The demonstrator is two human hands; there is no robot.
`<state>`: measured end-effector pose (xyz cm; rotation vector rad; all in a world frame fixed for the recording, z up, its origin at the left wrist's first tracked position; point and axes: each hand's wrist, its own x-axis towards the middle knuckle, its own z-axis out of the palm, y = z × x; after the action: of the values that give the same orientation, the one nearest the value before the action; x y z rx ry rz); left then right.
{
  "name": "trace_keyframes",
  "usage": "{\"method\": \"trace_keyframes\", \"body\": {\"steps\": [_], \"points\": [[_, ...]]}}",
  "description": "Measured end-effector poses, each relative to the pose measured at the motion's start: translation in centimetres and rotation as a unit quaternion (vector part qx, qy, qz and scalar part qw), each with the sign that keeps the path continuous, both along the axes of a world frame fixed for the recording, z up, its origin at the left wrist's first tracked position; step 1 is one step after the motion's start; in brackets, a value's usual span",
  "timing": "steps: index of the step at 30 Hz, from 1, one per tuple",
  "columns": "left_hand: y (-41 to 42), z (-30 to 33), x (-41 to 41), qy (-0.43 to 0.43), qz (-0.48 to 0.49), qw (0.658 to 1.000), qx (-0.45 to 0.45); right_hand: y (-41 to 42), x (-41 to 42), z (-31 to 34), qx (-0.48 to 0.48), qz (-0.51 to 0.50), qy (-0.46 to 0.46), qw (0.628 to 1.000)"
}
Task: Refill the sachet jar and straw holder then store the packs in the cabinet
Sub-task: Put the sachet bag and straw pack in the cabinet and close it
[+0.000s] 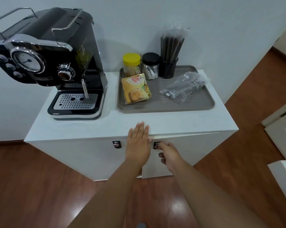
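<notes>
A yellow-lidded sachet jar (132, 65) and a black straw holder (169, 67) full of wrapped straws stand at the back of a grey tray (203, 105). A yellow creamer sachet pack (135, 88) lies on the tray's left part. A clear pack of straws (186, 85) lies on its right part. My left hand (139, 145) rests flat, fingers together, on the front edge of the white cabinet (83, 155). My right hand (168, 155) pinches the dark knob (156, 144) of the right cabinet door, which stands slightly ajar.
A black espresso machine (56, 66) fills the left of the cabinet top. A black-lidded jar (150, 65) with white sachets stands between the yellow jar and the holder. The left door has its own knob (116, 144). Wooden floor surrounds the cabinet; white furniture stands at the right.
</notes>
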<state>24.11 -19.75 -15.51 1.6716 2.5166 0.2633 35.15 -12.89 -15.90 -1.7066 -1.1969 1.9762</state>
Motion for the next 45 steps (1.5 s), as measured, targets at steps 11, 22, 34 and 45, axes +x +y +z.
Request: {"method": "trace_keyframes", "body": {"steps": [11,22,34,45], "points": [[0.2,0.6,1.7,0.014,0.026,0.999,-0.018,-4.1,8.0,-0.9,0.051,0.101,-0.032,0.993],[0.6,1.7,4.4,0.013,0.004,0.998,-0.062,-7.8,21.9,-1.5,0.08,0.107,-0.04,0.99],[1.3,2.0,6.1,0.028,0.051,0.994,-0.093,-5.7,31.0,2.0,0.158,0.156,-0.207,0.953],[1.3,0.7,5.9,0.039,0.056,0.996,-0.056,-2.0,31.5,3.1,0.319,0.093,-0.42,0.844]]}}
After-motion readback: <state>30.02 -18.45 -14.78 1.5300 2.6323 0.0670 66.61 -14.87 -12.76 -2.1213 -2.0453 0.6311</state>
